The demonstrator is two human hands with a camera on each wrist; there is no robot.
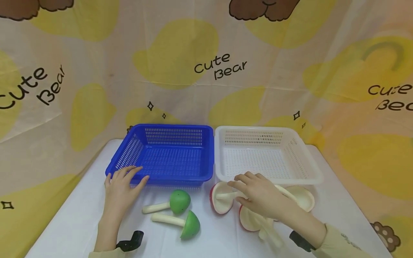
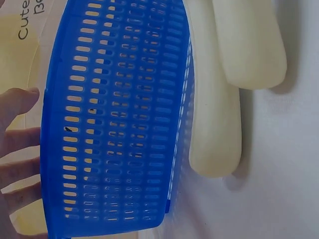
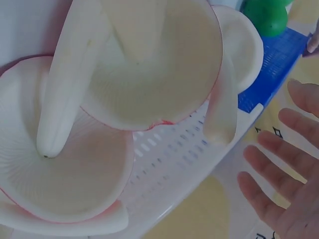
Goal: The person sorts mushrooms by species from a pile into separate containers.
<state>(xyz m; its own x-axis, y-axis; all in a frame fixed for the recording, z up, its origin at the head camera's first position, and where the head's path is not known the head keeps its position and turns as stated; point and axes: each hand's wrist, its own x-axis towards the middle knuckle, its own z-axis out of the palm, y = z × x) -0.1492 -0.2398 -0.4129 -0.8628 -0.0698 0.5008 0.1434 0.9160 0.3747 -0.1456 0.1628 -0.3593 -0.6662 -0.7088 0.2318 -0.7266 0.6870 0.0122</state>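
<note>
My left hand [image 1: 120, 190] is over the front left corner of the blue basket [image 1: 174, 161], its fingers spread and nothing in its grasp. Two toy mushrooms with green caps, one farther back [image 1: 180, 201] and one nearer [image 1: 191, 225], lie to its right; their pale stems [image 2: 214, 124] show large in the left wrist view. My right hand [image 1: 258, 193] hovers over several red-rimmed toy mushrooms [image 1: 222, 202], close to the front rim of the white basket [image 1: 255, 161]. Its fingers are apart and loosely bent, and the right wrist view shows no object between them. Forearm and hand partly cover this group.
Both baskets stand side by side at the back of a table with a white cover [image 1: 219, 243]. Behind them hangs a yellow-patterned cloth [image 1: 180, 53] with bear lettering. A black wrist mount [image 1: 130, 242] is strapped at the left sleeve.
</note>
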